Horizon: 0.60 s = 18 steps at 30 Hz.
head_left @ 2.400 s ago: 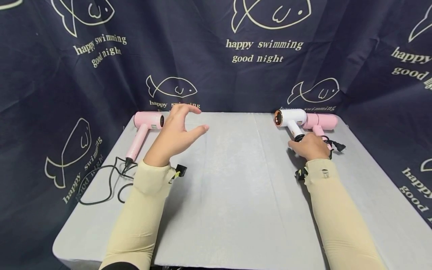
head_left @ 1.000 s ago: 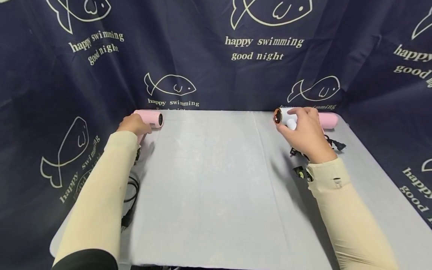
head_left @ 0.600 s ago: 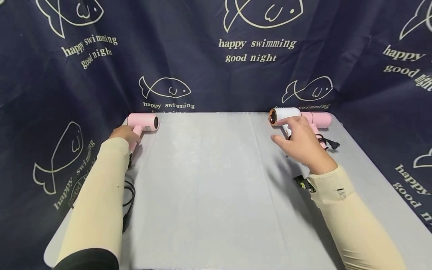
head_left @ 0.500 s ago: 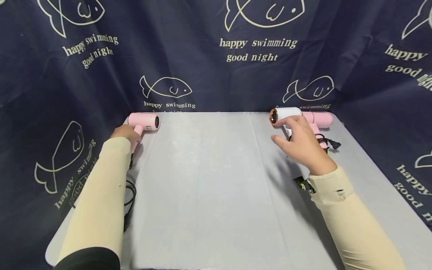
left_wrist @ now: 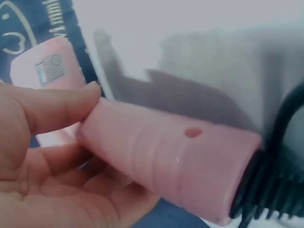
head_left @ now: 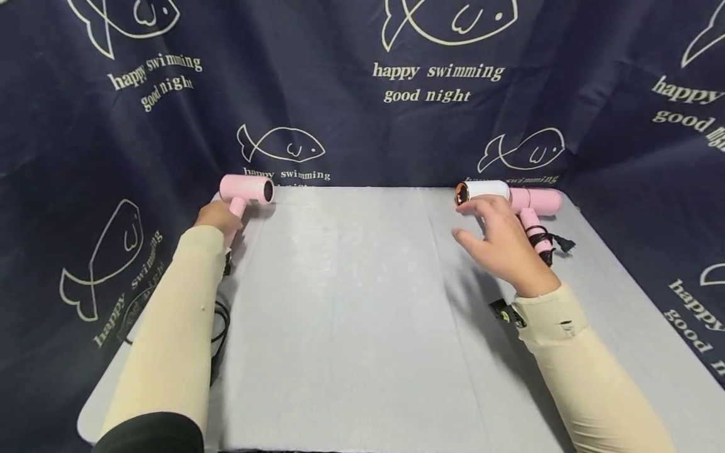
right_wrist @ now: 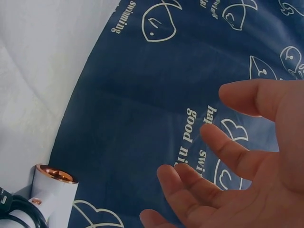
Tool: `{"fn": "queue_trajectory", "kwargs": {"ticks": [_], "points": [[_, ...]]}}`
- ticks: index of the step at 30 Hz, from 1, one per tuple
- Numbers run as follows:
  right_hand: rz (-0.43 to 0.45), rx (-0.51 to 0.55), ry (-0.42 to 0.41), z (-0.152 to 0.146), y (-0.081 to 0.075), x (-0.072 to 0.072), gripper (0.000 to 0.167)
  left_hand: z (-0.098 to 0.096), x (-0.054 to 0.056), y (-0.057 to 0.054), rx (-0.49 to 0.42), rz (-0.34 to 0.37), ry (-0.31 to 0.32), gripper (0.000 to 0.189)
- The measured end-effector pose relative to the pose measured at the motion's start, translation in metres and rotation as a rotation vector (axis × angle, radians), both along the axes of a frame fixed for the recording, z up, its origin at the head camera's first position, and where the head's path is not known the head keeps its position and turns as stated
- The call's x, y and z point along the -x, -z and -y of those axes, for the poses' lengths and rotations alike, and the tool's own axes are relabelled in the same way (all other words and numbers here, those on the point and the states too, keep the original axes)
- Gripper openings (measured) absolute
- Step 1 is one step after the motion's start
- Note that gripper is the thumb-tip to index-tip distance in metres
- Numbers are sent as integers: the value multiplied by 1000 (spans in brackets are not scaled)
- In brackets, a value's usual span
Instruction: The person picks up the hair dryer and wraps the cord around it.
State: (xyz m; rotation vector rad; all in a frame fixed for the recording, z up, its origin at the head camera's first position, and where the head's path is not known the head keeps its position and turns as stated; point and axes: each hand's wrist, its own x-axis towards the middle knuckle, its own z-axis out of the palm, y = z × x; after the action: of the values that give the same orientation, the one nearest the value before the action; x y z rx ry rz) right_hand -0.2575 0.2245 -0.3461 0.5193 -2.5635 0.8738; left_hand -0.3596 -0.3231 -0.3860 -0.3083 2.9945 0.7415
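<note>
At the far left of the table, my left hand (head_left: 218,217) grips the handle of a pink hair dryer (head_left: 247,189). In the left wrist view thumb and fingers wrap the pink handle (left_wrist: 171,152), and a black cord leaves its end. My right hand (head_left: 501,245) hovers with fingers spread near a white hair dryer (head_left: 487,190) with a copper-coloured nozzle. The right wrist view shows nothing between those fingers, and the white dryer (right_wrist: 56,199) stands apart from them. In the head view the right hand hides the white dryer's handle.
A second pink hair dryer (head_left: 540,201) lies beside the white one, its black cord (head_left: 540,238) wound round the handle. The left dryer's loose cord (head_left: 221,321) lies partly under the left sleeve. A dark blue fish-print curtain (head_left: 362,94) borders the grey-white table (head_left: 351,327).
The left hand has reached over, taken the pink dryer's handle and lifted it slightly. The right hand has moved off the white dryer's handle and its fingers have opened.
</note>
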Motion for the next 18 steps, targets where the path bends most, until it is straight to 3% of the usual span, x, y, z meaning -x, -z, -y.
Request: {"fn": "queue_trajectory", "kwargs": {"ticks": [3,8,13,18], "points": [[-1,0,-7,4,-3,2,38,-3,0,-10,-71,-22,-34,51],[1,1,-15,10,-8,1,40,-27,2,-37,-162,-218,-45,48],[-5,34,-46,21,-12,-2,39,-63,1,-76,-326,-429,-40,42],[-28,56,-86,35,-19,-4,40,-104,-7,-118,-537,-595,52,42]]}}
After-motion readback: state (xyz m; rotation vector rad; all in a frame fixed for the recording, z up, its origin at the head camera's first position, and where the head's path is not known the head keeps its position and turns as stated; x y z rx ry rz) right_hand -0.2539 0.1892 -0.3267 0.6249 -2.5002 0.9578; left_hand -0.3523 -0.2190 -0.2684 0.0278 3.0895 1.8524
